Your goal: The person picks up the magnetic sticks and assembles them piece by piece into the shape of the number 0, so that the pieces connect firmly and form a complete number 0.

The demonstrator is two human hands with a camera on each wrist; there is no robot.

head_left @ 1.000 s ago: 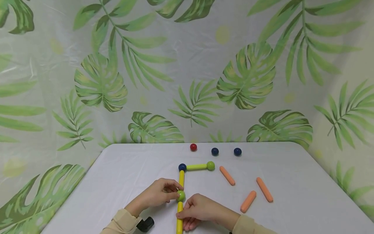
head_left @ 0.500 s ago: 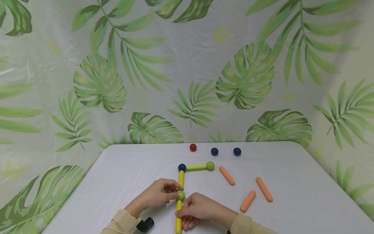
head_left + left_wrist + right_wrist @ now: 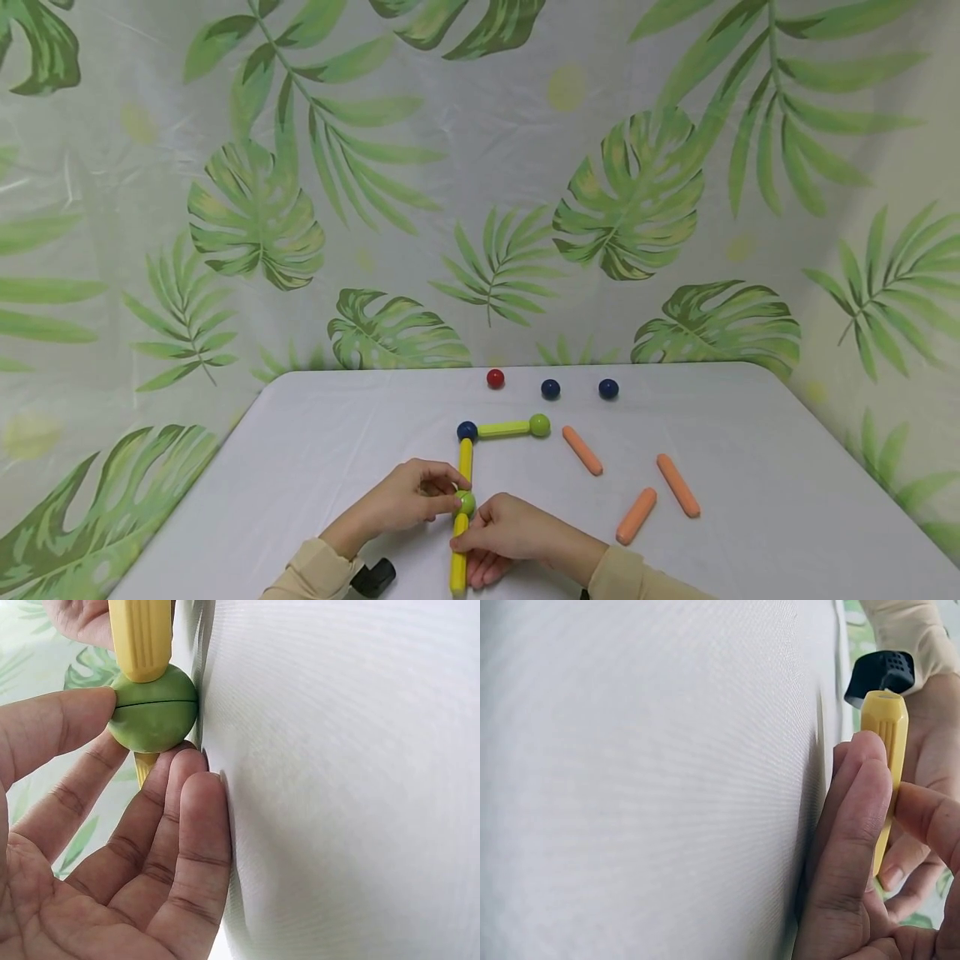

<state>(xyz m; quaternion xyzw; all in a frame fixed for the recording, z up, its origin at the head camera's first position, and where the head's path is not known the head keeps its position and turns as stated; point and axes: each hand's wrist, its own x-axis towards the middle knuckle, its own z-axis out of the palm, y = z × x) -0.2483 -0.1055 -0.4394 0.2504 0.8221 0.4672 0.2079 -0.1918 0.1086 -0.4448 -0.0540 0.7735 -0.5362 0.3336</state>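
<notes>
My left hand (image 3: 412, 497) pinches a green ball (image 3: 154, 712) between thumb and forefinger; its other fingers rest by the white tabletop. A yellow stick (image 3: 459, 558), gripped by my right hand (image 3: 513, 533) between thumb and fingers, touches the near side of that ball in the left wrist view. In the right wrist view the yellow stick (image 3: 885, 750) shows its free end. From the ball's far side another yellow stick (image 3: 466, 460) runs to a dark blue ball (image 3: 467, 430). A lime-green stick (image 3: 504, 428) joins that blue ball to a second green ball (image 3: 540, 425).
Three orange sticks, among them one by my right forearm (image 3: 637, 517), lie on the right of the white table (image 3: 337, 417). Along the back edge are a red ball (image 3: 496, 378) and two dark blue balls (image 3: 551, 388). A leaf-patterned sheet (image 3: 495, 183) hangs behind.
The yellow stick in my right hand has moved away from me, closing the small gap to the green ball. The left hand has kept its hold on the ball.
</notes>
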